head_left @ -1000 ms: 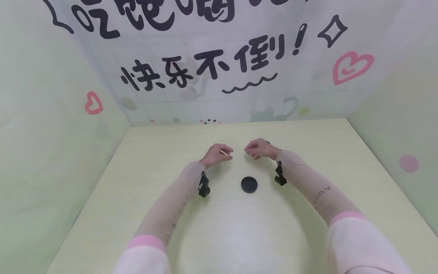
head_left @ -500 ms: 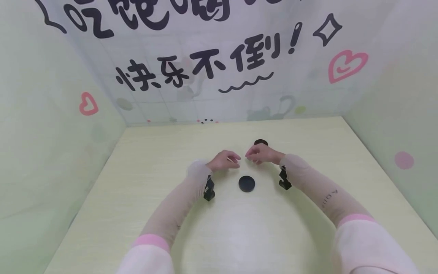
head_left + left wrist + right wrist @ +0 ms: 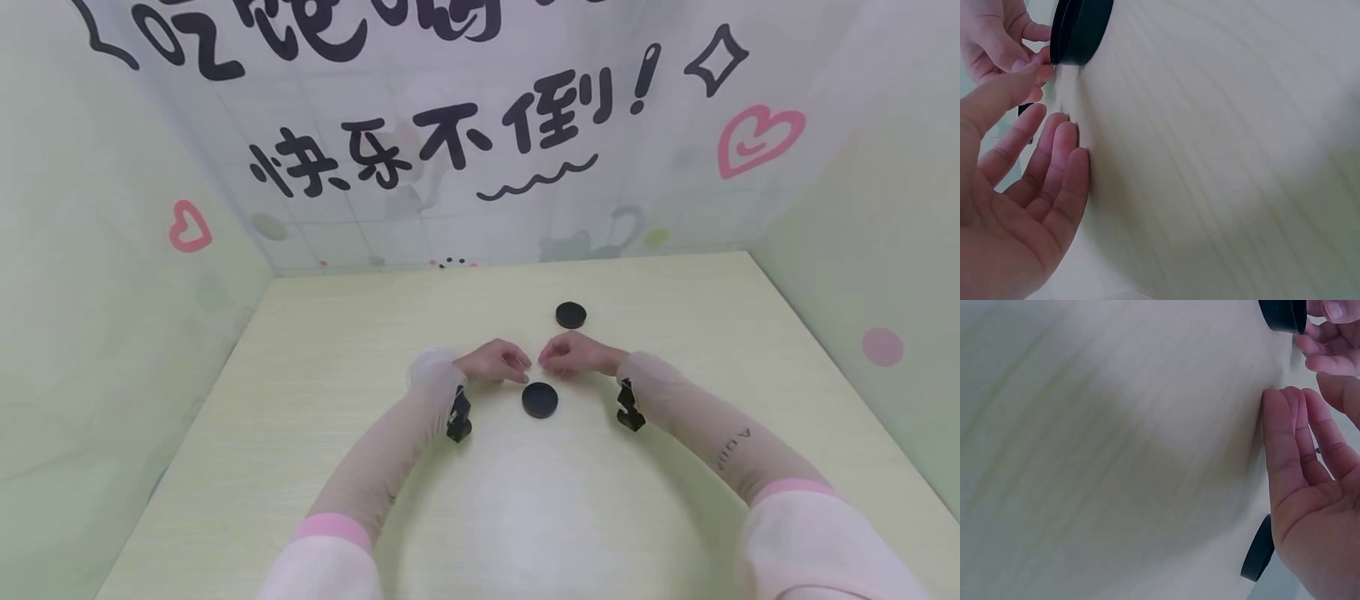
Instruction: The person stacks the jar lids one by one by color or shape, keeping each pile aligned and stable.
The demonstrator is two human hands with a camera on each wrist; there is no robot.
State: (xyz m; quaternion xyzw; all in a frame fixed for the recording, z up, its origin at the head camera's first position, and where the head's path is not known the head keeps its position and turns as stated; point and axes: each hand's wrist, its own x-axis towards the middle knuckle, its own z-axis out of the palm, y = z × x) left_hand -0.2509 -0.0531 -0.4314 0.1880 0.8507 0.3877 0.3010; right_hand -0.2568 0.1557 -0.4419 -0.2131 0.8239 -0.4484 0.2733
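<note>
A shallow black round disc with a raised rim (image 3: 540,401) lies on the table just in front of both hands. A second black disc (image 3: 571,315) lies farther back, behind the right hand. My left hand (image 3: 495,361), its fingers loosely bent, holds nothing. Facing it across a small gap is my right hand (image 3: 577,354), also with nothing in its fingers. In the left wrist view, the rimmed disc (image 3: 1088,31) stands out beyond the fingertips. The right wrist view has one disc (image 3: 1285,314) at the top and the other disc (image 3: 1258,549) beside the palm.
A clear round thing (image 3: 422,363) is partly hidden by the left sleeve; its kind cannot be told. The pale wooden table (image 3: 337,333) is bounded by a printed back wall (image 3: 390,242) and side walls. Black camera mounts (image 3: 459,415) hang under both wrists.
Both hands have come nearer to the person, toward the front disc, and the left has moved right. The back disc, mostly hidden behind the right hand before, is now in full view.
</note>
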